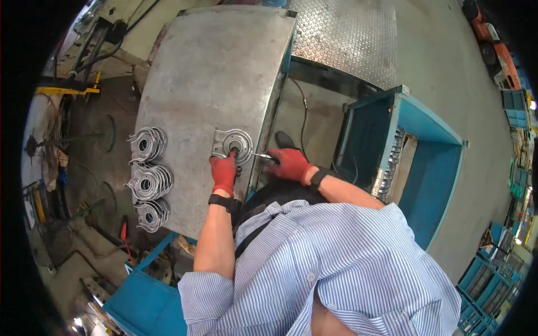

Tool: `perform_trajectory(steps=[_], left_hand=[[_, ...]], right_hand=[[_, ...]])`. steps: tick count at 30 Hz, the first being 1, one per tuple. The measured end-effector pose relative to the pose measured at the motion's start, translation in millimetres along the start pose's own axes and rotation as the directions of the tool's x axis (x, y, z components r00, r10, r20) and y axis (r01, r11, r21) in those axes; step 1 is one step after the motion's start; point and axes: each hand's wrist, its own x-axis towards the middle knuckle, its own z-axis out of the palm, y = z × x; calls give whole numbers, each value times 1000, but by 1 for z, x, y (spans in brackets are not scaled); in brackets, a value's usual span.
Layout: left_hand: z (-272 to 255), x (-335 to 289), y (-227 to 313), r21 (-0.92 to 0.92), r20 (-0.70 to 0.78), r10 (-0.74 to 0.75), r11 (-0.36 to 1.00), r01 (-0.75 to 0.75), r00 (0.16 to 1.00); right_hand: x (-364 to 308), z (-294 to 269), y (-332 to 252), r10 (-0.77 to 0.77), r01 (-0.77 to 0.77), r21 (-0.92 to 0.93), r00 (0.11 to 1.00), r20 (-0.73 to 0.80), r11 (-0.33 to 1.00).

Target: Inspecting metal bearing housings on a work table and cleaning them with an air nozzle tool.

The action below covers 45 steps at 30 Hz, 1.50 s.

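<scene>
A round stamped metal part (242, 138) with concentric rings and a flared flange lies flat on the steel table near its right edge. My left hand (223, 172), in a red glove with dark fingertips, grips the near side of this part, with fingertips at its centre hole. My right hand (290, 166), also red-gloved, is closed round a slim hand tool (263, 156). Its thin metal shaft points left and meets or nearly meets the part's right rim. The exact kind of tool and most of its handle are hidden by the glove.
Three stacks of similar metal parts (148, 183) stand along the left edge of the steel table (213, 61). On the right, a blue metal bin (434, 173) holds a row of metal parts. A hose (304, 106) hangs behind. Blue framework (147, 299) is at lower left.
</scene>
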Motion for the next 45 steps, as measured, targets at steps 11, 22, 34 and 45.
perform_trajectory(steps=[11, 22, 34, 45], left_hand=[[-60, -34, 58, 144, -174, -58, 986, 84, 983], [-228, 60, 43, 21, -455, 223, 970, -240, 862], [-266, 70, 53, 525, -366, -162, 777, 347, 916], [-324, 63, 265, 643, -499, 424, 766, -6, 756]], right_hand=[[-21, -63, 81, 335, -254, 261, 877, -345, 932], [58, -130, 134, 251, -235, 91, 923, -291, 968], [86, -152, 142, 291, -293, 8, 943, -162, 956], [118, -167, 158, 322, -305, 104, 895, -307, 947]])
